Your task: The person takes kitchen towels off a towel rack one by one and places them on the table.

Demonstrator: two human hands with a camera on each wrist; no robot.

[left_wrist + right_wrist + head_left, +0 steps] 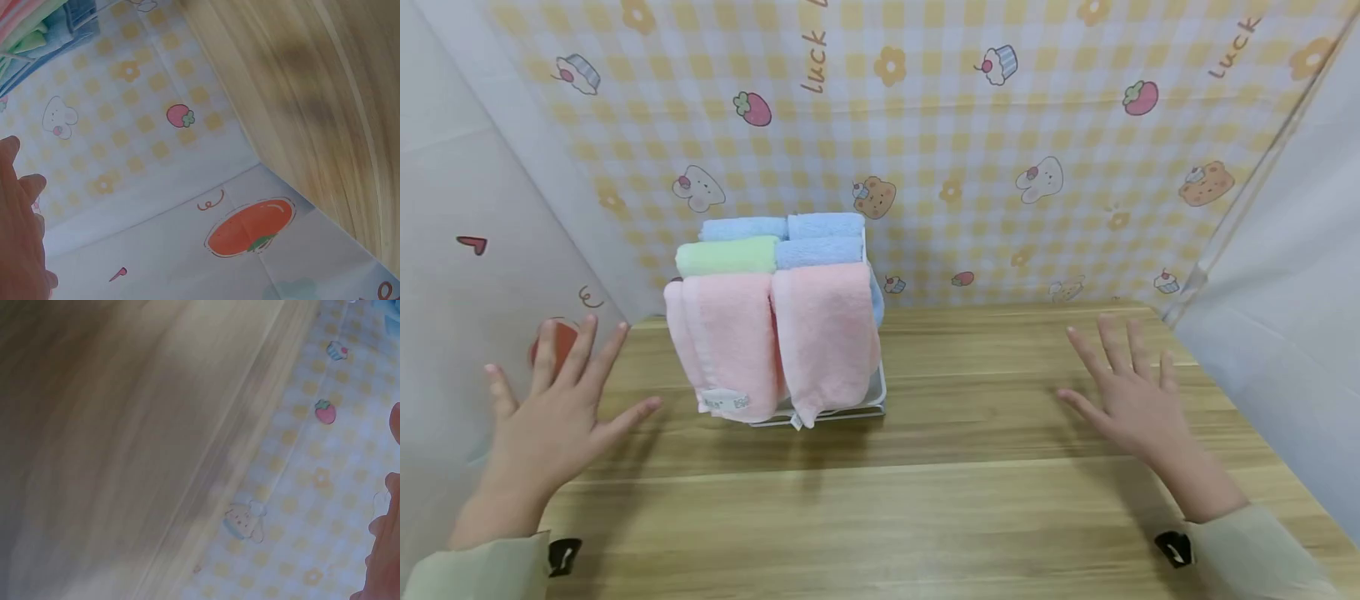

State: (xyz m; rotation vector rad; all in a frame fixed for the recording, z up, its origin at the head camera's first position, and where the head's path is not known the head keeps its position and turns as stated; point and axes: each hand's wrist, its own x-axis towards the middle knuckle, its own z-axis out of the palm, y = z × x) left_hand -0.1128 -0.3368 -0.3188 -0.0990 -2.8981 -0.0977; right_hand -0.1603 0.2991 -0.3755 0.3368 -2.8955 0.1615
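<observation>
Folded towels fill a white wire rack on the wooden table, left of the middle in the head view. Two pink towels (827,342) hang over the front, a light green towel (727,257) lies behind the left one, and several blue towels (822,252) sit at the right and back. The rack (880,392) shows only at its lower right edge. My left hand (553,425) is spread in the air left of the towels, touching nothing. Far to their right, my right hand (1138,408) is also spread and holds nothing. Each wrist view shows its hand's fingers at the edge.
The wooden table (1000,517) reaches back to a yellow checked cloth (955,142) printed with strawberries and bears. White sheets (1285,250) stand along both sides. A red printed shape lies on the left sheet behind my left fingers.
</observation>
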